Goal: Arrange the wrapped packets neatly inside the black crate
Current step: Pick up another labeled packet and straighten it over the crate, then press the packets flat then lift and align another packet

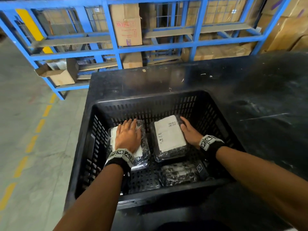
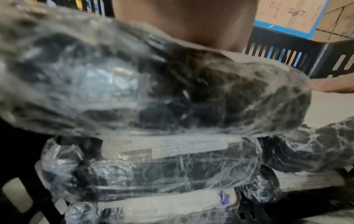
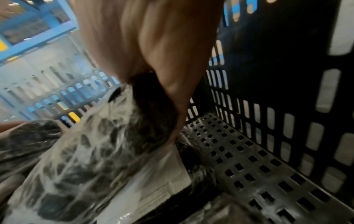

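The black crate (image 1: pixel 150 98) stands on a dark table. Its left side holds a stack of plastic-wrapped packets (image 1: pixel 145 148), and my left hand (image 1: pixel 128 135) lies flat on the top one with straight fingers. The left wrist view shows that top packet (image 2: pixel 134 83) under my palm (image 2: pixel 191 22), with more packets (image 2: pixel 153 166) below. To the right lies a packet with a white label (image 1: pixel 168 132). My right hand (image 1: pixel 190 130) rests against its right edge, fingers straight. The right wrist view shows this hand (image 3: pixel 153 37) touching the packet's side (image 3: pixel 86 159). Another packet (image 1: pixel 180 174) lies at the crate's front right.
The dark table (image 1: pixel 250 90) stretches behind and to the right of the crate. Blue metal racks (image 1: pixel 115 49) with cardboard boxes stand behind it. A concrete floor (image 1: pixel 25 130) with yellow dashes lies to the left. The crate's perforated floor (image 3: pixel 249 166) shows bare at the right.
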